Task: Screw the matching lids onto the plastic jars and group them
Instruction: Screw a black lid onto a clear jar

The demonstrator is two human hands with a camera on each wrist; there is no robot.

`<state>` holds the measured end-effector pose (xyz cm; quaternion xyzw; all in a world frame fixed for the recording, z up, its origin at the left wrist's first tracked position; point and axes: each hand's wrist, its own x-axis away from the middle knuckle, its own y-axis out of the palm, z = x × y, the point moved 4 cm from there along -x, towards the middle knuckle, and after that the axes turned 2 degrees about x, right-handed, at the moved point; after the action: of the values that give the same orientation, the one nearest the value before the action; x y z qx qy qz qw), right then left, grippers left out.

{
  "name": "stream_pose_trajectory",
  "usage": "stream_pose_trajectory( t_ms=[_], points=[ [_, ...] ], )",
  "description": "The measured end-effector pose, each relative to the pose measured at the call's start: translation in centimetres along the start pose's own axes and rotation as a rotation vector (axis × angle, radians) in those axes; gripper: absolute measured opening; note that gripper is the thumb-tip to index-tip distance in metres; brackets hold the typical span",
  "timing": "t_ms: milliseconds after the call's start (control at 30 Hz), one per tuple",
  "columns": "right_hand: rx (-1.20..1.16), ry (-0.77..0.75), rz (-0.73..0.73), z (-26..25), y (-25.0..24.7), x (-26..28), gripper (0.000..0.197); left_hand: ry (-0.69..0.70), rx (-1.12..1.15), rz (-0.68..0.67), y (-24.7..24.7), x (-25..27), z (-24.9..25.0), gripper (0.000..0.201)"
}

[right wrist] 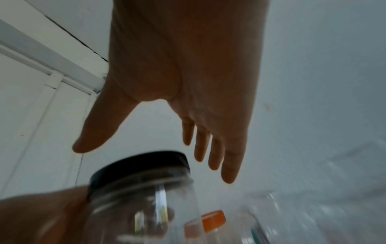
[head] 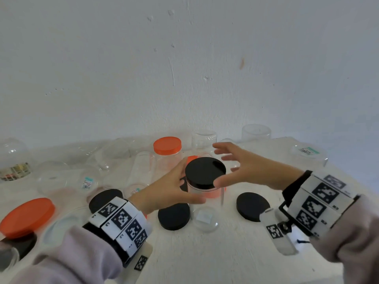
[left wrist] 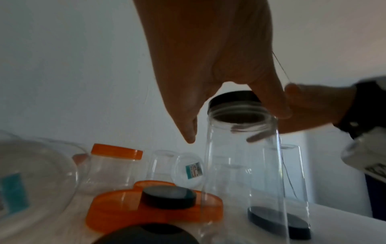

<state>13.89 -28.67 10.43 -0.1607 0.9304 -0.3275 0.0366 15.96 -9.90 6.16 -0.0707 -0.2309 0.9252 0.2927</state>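
A clear plastic jar [head: 207, 194] with a black lid [head: 205, 172] on its mouth stands upright at the middle of the white table [head: 225, 253]. My left hand [head: 182, 184] grips the jar's upper wall, thumb in front and fingers behind. My right hand [head: 225, 167] hovers at the lid's right side with its fingers spread and straight, holding nothing. In the left wrist view the left hand [left wrist: 208, 82] wraps the jar [left wrist: 240, 165] just under the lid [left wrist: 231, 97]. The right wrist view shows the right hand [right wrist: 146, 142] spread above the lid [right wrist: 142, 165].
Loose black lids [head: 174, 216] [head: 252, 206] [head: 105, 198] lie near the jar, with a clear lid [head: 205, 219] in front. A large orange lid [head: 27, 217] lies at the left. An orange-lidded jar [head: 167, 152] and several open clear jars [head: 204, 140] stand by the wall.
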Motion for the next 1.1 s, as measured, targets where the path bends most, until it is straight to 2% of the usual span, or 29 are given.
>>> stream_pose_trajectory(
  t_ms=[100,267,400,567,767,1100],
  points=[
    [0.218,-0.036,-0.092,-2.3,0.0,-0.9,0.093,-0.011,0.051,0.028,0.9,-0.2,-1.3,0.086],
    [0.705,-0.060,-0.231,-5.0,1.6,-2.4,0.088,0.014,0.057,0.096,1.9,-0.6,-1.6,0.094],
    [0.898,-0.002,-0.319,-6.0,2.2,-3.2,0.085,0.000,0.052,0.108,1.8,-0.7,-2.0,0.092],
    [0.927,0.023,-0.354,-6.4,2.2,-3.7,0.082,-0.017,0.057,0.096,1.8,-0.8,-2.2,0.097],
    [0.925,-0.001,-0.378,-6.6,1.9,-3.9,0.077,-0.003,0.064,0.082,1.8,-0.8,-2.3,0.091],
    [0.952,-0.008,-0.435,-6.7,1.8,-4.3,0.077,-0.007,0.074,0.090,1.9,-0.8,-2.4,0.093]
  ],
)
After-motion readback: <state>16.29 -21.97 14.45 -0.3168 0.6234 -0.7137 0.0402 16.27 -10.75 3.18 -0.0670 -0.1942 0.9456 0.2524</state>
